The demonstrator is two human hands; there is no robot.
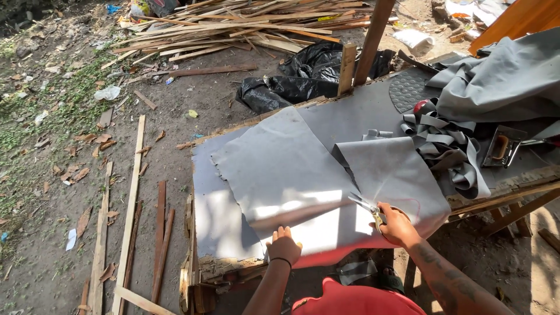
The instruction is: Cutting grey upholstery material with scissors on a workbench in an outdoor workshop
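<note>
A large grey sheet of leather-like material (280,169) lies spread over a wooden workbench (221,265). My left hand (284,245) presses flat on its near edge, fingers closed together. My right hand (396,224) grips a pair of scissors (364,205), whose blades point up and left into the sheet. A cut runs from the blades toward the far edge, and the part to the right (396,175) is lifted and curled slightly.
Grey strips (449,146) and a folded grey cloth (501,81) pile on the bench's right side, beside a staple gun (501,146). Black plastic bags (303,79) and a heap of wooden slats (233,29) lie beyond. Loose planks (131,192) sit on the dirt at left.
</note>
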